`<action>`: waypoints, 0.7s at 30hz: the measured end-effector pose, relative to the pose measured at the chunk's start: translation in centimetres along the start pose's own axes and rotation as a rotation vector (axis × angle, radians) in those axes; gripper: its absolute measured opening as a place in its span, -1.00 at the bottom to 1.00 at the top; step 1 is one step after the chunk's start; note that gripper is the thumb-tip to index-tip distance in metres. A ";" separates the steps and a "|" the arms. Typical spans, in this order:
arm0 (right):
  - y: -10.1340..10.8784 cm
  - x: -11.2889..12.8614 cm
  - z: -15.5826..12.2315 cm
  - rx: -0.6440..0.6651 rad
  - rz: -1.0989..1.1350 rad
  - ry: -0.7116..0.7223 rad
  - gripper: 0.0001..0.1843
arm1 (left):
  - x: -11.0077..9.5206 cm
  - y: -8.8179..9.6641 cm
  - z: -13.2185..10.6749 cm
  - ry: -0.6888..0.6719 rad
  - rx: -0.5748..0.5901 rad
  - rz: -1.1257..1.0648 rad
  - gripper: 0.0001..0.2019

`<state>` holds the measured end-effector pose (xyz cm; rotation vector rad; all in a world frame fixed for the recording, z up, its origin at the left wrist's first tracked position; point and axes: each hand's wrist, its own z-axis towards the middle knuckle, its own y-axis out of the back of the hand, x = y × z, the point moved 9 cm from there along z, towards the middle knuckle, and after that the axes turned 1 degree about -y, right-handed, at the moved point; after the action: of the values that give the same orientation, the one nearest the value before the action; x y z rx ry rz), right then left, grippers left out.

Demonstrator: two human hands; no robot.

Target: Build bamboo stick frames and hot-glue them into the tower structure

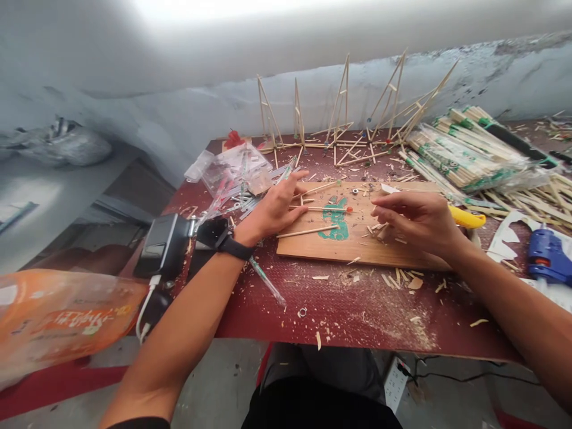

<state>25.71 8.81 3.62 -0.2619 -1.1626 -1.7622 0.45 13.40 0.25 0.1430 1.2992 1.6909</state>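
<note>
My left hand (282, 205), a dark watch on its wrist, rests at the left end of a wooden board (308, 245). Its fingers are stretched and apart, beside a small frame of thin wooden sticks (322, 208) with a red-orange end piece. A separate stick (308, 232) lies nearer me on the board, across a green printed figure (335, 223). Over the board's right part, my right hand (417, 221) has its thumb and fingertips pinched together; whatever they hold is not clear. A yellow handle (467, 217) shows behind that hand.
Stick frames (342, 98) stand along the wall. Bagged stick bundles (478, 149) and a blue glue gun (549, 253) lie right. Plastic packets (236, 173), a black device (163, 244) and an orange bag (75, 316) are left. Wood shavings litter the red table (277, 325).
</note>
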 end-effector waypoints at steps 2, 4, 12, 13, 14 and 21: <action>0.1 0.5 0.0 0.008 -0.038 0.052 -0.87 | 0.0 0.0 0.0 -0.004 -0.007 0.004 -0.34; 0.1 1.2 0.1 0.023 -0.068 0.103 -0.87 | -0.1 0.3 0.1 0.002 -0.017 0.013 -0.33; -0.1 3.2 -0.1 0.074 -0.152 0.196 -0.88 | 0.1 1.0 0.1 0.034 -0.008 -0.002 -0.29; -0.2 3.4 -0.2 0.084 -0.156 0.198 -0.88 | 0.1 1.1 0.1 0.032 -0.012 0.001 -0.30; -0.4 3.6 -0.2 0.095 -0.157 0.200 -0.88 | 0.1 1.2 0.1 0.030 -0.019 0.007 -0.31; -2.9 5.5 -1.0 0.212 -0.204 0.308 -0.82 | -0.3 2.2 -0.1 0.054 -0.069 0.080 -0.40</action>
<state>20.92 4.97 4.80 0.2556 -1.1682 -1.7598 -0.77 13.19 2.14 0.1100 1.2877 1.8164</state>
